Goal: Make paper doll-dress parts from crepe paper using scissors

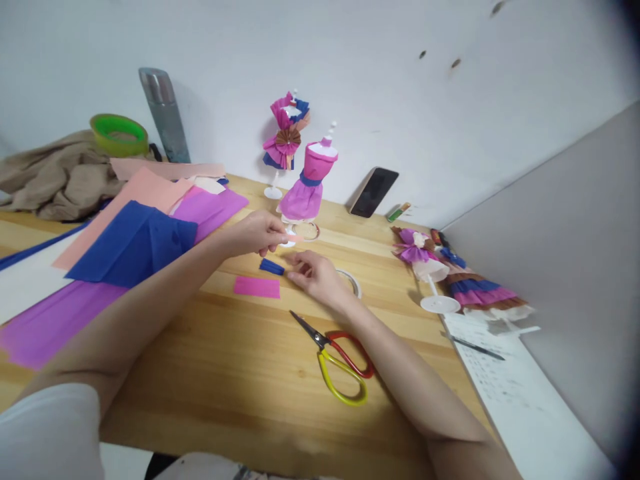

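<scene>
My left hand (257, 233) is closed, pinching a small peach paper strip (296, 238) by its end, above the table in front of the pink-dressed mini mannequin (313, 173). Just to the right and nearer me is my right hand (317, 277), its fingers loosely curled and apart, with nothing visible in them. Close to its fingertips lies a gathered blue paper piece (271, 267). A flat pink paper rectangle (257, 287) rests nearer to me. Scissors (325, 343) with one red and one yellow handle lie with blades partly apart, beside my right forearm.
Coloured crepe paper sheets (135, 240) spread across the left. A tape roll (353, 283) lies partly behind my right hand. Along the wall are a bottle (165, 117), another dressed mannequin (285, 143) and a phone (374, 192). Paper-dressed stands (440, 305) occupy the right.
</scene>
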`<state>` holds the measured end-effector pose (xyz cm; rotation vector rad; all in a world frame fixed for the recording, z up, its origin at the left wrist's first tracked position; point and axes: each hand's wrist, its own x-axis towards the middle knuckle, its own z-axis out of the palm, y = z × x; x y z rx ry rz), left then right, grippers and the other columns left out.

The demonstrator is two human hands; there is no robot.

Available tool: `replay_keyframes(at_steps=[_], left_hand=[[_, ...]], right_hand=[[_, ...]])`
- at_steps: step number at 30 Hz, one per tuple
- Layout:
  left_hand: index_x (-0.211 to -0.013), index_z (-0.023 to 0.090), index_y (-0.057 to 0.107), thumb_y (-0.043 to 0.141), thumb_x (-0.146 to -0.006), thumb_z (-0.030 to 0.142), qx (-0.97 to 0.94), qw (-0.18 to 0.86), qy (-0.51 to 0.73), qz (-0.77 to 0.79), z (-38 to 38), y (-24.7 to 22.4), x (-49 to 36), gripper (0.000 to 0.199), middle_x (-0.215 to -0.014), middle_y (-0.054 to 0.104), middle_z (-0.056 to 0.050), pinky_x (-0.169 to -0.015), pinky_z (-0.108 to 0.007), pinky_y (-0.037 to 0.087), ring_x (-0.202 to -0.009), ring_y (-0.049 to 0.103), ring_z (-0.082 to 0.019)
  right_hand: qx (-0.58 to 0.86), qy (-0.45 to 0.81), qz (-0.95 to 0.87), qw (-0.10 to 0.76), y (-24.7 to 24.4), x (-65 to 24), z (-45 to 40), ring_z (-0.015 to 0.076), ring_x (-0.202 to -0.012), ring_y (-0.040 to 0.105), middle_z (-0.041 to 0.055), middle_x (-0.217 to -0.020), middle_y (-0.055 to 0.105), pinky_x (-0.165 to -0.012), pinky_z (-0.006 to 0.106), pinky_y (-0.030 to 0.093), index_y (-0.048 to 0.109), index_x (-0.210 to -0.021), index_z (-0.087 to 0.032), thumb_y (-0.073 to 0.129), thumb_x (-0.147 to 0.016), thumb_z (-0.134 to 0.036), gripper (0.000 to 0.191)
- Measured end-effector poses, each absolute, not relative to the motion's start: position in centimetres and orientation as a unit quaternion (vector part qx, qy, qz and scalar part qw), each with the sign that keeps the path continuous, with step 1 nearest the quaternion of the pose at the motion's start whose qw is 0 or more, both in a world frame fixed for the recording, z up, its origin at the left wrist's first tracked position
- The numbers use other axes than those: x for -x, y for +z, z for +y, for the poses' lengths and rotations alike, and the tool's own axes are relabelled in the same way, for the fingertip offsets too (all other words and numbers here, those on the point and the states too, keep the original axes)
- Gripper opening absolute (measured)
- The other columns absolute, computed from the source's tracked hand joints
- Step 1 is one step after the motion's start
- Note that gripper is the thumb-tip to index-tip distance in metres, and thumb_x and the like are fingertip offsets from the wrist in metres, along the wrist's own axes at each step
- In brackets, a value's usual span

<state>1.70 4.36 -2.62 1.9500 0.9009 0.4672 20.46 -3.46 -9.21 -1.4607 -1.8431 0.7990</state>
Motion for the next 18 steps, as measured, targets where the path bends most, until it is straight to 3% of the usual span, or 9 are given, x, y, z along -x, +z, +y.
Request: replay_keyframes(at_steps=[3, 8, 12, 15, 18], left_hand=[[-0.055, 0.016, 0.058, 0.061, -0.081, 0.023, -0.776, 0.476, 0.188, 0.369, 4.3, -2.3, -1.6, 0.027, -0.050, 0.055, 0.001, -0.040, -0.020, 0.035, -0.038, 0.048, -0.007], [-0.052, 0.016, 0.057, 0.063, -0.079, 0.021, -0.763, 0.495, 0.195, 0.368, 4.2, -2.3, -1.5, 0.028, -0.045, 0.054, 0.002, -0.039, -0.019, 0.033, -0.037, 0.047, -0.007], [-0.051, 0.015, 0.057, 0.065, -0.078, 0.024, -0.758, 0.506, 0.195, 0.362, 4.7, -2.9, -1.2, 0.029, -0.043, 0.053, 0.002, -0.038, -0.018, 0.034, -0.036, 0.047, -0.006], [-0.053, 0.014, 0.059, 0.066, -0.077, 0.028, -0.747, 0.523, 0.201, 0.358, 5.1, -3.6, -1.1, 0.029, -0.046, 0.055, 0.001, -0.037, -0.018, 0.035, -0.037, 0.048, -0.007], [-0.052, 0.014, 0.058, 0.068, -0.077, 0.033, -0.751, 0.531, 0.184, 0.347, 5.2, -4.1, -1.3, 0.034, -0.042, 0.052, 0.001, -0.037, -0.017, 0.036, -0.036, 0.046, -0.006]], right_hand=[[0.563, 0.219, -0.760, 0.238, -9.6, -18.8, -2.8, 0.0150, -0.071, 0.055, 0.0062, -0.092, 0.061, -0.071, 0.029, 0.043, 0.067, -0.106, -0.015, 0.070, -0.074, -0.025, 0.034], [0.569, 0.209, -0.763, 0.226, -10.6, -17.6, -1.6, 0.0153, -0.071, 0.051, 0.0030, -0.082, 0.057, -0.069, 0.028, 0.039, 0.064, -0.078, -0.017, 0.066, -0.074, -0.016, 0.004], [0.534, 0.238, -0.780, 0.225, -9.8, -18.4, -1.9, 0.0120, -0.064, 0.049, -0.0009, -0.069, 0.055, -0.063, 0.024, 0.037, 0.057, -0.064, -0.017, 0.059, -0.074, -0.007, 0.015], [0.479, 0.289, -0.800, 0.215, -7.9, -19.6, -2.9, 0.0100, -0.058, 0.048, -0.0028, -0.064, 0.054, -0.058, 0.022, 0.037, 0.059, -0.064, -0.017, 0.062, -0.079, -0.016, 0.015], [0.437, 0.332, -0.792, 0.269, -6.0, -20.6, -3.7, 0.0101, -0.057, 0.047, -0.0021, -0.065, 0.055, -0.055, 0.022, 0.036, 0.063, -0.072, -0.016, 0.062, -0.083, -0.023, 0.013]])
